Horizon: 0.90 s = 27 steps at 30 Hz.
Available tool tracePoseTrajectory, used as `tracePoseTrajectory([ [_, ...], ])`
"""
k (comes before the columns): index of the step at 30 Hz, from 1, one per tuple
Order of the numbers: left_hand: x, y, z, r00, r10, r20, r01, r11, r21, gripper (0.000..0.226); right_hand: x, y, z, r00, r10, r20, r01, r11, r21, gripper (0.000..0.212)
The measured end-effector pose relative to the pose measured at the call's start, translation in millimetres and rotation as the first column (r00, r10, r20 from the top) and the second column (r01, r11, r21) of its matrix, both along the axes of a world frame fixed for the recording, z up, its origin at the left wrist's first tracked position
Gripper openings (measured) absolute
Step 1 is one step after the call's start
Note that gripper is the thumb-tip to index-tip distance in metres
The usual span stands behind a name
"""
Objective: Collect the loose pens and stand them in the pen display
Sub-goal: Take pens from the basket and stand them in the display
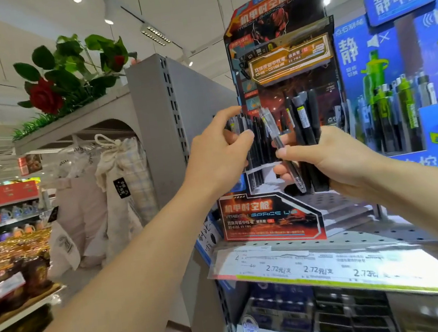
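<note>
Gripping a bundle of pens (pixel 307 137) upright, the right hand (pixel 331 159) keeps them ready. The left hand (pixel 220 154) pinches pens standing in the display (pixel 271 214), probably steadying them.

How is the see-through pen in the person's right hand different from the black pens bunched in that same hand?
The clear pen has a transparent barrel; the black pens are opaque and matte. The clear pen leans to the left, pinched at the fingertips of the right hand; the black pens stand nearly upright, gripped as a bundle. The clear pen looks slimmer. All are held before the pen display.
</note>
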State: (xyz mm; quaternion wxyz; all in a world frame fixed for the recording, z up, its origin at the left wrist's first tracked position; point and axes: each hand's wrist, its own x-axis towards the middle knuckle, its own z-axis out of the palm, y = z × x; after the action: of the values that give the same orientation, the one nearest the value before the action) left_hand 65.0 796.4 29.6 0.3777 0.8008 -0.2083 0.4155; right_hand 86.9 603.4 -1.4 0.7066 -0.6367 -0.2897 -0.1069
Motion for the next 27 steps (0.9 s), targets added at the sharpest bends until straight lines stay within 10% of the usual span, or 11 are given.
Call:
tracePoseTrajectory([
  [13,9,-63,14,0.998,-0.057,0.039,0.067,0.936,-0.345,0.038,-2,-27,35,0.967,-0.095,0.235,0.151,0.959,-0.238,0.013],
  [18,20,-68,20,0.992,-0.002,0.125,0.063,0.871,-0.486,0.047,-3,-44,46,0.942,-0.237,0.236,0.259,0.964,-0.067,0.012],
  [27,40,-72,15,0.913,0.32,0.254,-0.36,0.923,0.133,0.042,11,-62,34,0.925,-0.257,0.281,0.294,0.95,-0.1,0.01],
])
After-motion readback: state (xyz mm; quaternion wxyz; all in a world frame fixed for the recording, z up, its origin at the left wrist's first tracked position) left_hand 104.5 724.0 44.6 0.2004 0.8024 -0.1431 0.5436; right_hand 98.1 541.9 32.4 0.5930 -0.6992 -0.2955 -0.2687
